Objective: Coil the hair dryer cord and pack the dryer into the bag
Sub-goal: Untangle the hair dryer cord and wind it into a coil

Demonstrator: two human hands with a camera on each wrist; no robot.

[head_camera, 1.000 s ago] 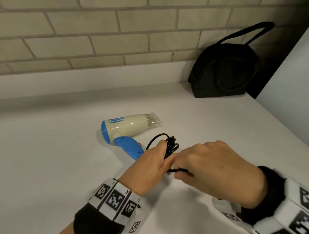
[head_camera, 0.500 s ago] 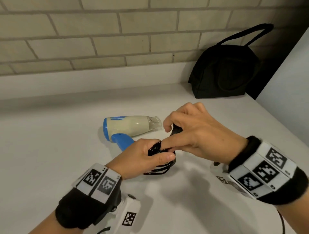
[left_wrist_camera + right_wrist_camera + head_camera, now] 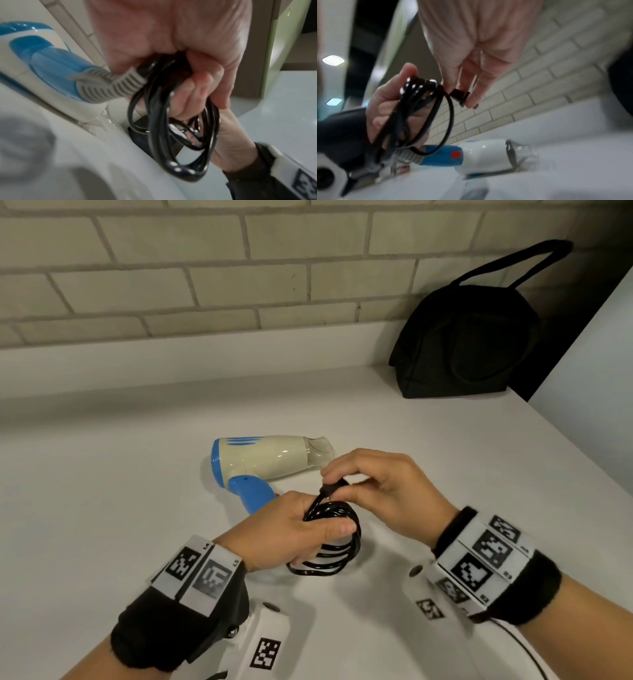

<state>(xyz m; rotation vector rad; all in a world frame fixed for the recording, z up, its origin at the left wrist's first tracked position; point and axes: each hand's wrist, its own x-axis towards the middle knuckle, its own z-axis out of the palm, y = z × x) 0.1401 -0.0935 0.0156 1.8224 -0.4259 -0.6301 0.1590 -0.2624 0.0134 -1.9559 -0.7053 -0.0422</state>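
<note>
A cream and blue hair dryer [image 3: 265, 462] lies on its side on the white counter [image 3: 102, 508], nozzle pointing right. Its black cord [image 3: 337, 542] is wound into a coil of several loops. My left hand [image 3: 291, 534] grips that coil [image 3: 173, 121] just in front of the dryer's blue handle [image 3: 441, 155], thumb laid over the loops. My right hand [image 3: 380, 491] pinches the black plug [image 3: 459, 95] at the cord's end, just above the coil. A black bag [image 3: 469, 337] with a strap handle stands at the back right against the wall.
A brick wall [image 3: 205, 268] with a white ledge runs along the back of the counter. A light panel [image 3: 589, 364] rises at the right beside the bag. A thin cable [image 3: 524, 648] trails from my right wristband.
My right hand rose from low beside the coil to above it, now holding the plug. My left hand turned so that the coil hangs below its thumb. The dryer stayed put.
</note>
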